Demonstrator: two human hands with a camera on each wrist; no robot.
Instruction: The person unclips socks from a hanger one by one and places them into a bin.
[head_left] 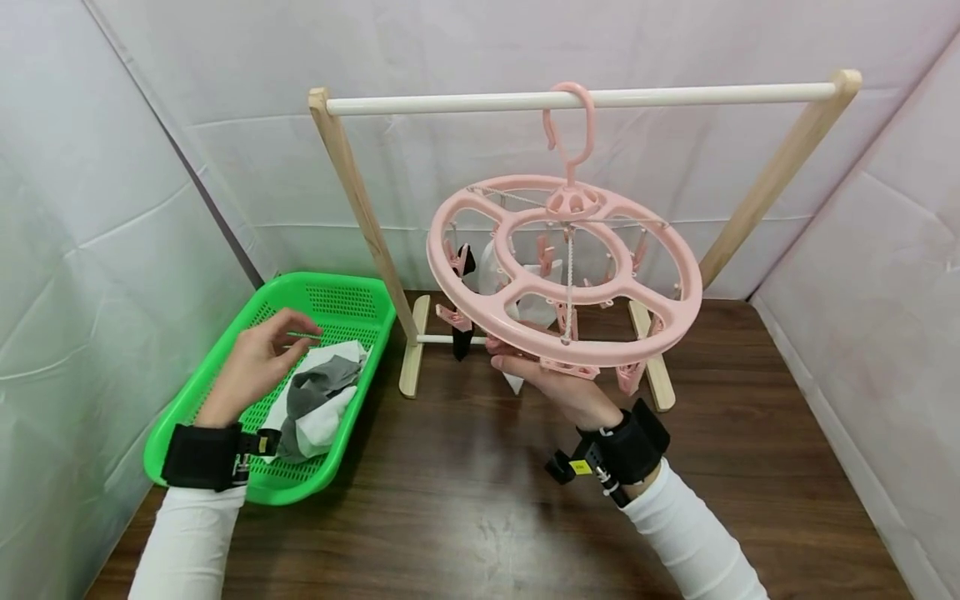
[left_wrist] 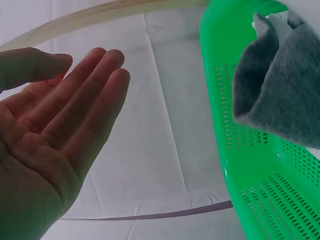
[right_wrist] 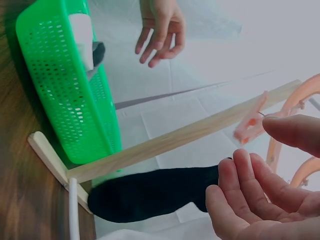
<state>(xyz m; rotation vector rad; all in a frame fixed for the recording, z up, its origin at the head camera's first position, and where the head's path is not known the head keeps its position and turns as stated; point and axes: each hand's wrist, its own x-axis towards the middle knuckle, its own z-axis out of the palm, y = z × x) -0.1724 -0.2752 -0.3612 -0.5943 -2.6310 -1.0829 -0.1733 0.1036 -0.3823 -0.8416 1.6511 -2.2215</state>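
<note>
My left hand [head_left: 258, 367] hovers over a green basket [head_left: 288, 493], holding nothing, its fingers loosely bent and the thumb apart. Grey and white cloths [head_left: 322, 387] lie bunched in the basket. A round pink clip hanger [head_left: 615, 346] hangs by its hook on a white rail. Under its front rim is my right hand [head_left: 558, 387], palm up, partly hidden by the ring in the head view. In the right wrist view, its thumb and fingers are apart with nothing between them. Just beyond the fingertips hangs a black sock [right_wrist: 150, 195]; a pink clip [right_wrist: 250, 122] is near the thumb.
The white rail [head_left: 705, 95] sits on a wooden frame [head_left: 356, 187] with feet on the dark brown table [head_left: 465, 508]. White fabric [head_left: 536, 304] hangs behind the ring, partly hidden. Pale sheeting [head_left: 247, 75] encloses the back and sides.
</note>
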